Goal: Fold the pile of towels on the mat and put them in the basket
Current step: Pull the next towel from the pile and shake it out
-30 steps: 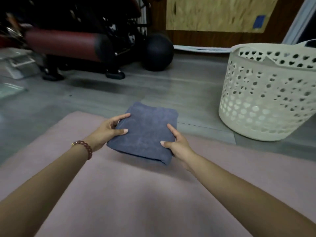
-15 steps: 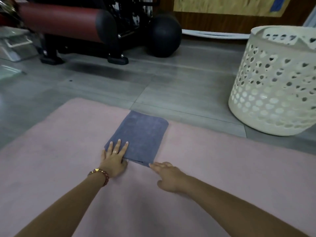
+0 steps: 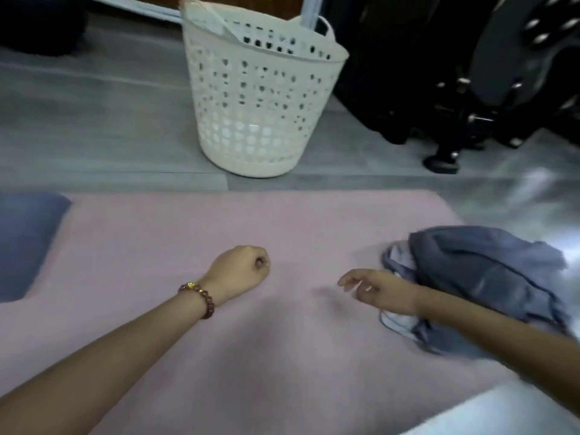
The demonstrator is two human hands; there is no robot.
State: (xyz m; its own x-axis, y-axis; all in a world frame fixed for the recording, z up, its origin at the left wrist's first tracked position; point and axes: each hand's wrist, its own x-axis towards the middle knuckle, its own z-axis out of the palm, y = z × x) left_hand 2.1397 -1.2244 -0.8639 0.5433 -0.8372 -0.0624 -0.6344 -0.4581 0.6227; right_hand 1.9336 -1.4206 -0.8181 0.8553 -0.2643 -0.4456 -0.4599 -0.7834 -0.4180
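A pink mat [image 3: 219, 221] covers the floor in front of me. One folded blue-grey towel [image 3: 25, 243] lies at its far left edge. A rumpled pile of blue-grey towels [image 3: 483, 277] sits on the mat's right side. My left hand [image 3: 240, 271], with a bead bracelet on the wrist, hovers over the middle of the mat in a loose fist and holds nothing. My right hand [image 3: 373, 285] hangs just left of the pile, fingers loosely curled and empty, its forearm lying across the pile's front. The white perforated basket [image 3: 260, 98] stands on the floor beyond the mat.
Grey floor tiles [image 3: 94, 120] surround the mat. Black exercise equipment with feet [image 3: 445, 158] stands to the right of the basket. A dark round object [image 3: 37, 23] sits at the far left corner.
Both hands have let go of the folded towel, which now lies at the left. My view has swung right, bringing the basket to centre and the unfolded pile into view beside my right hand.
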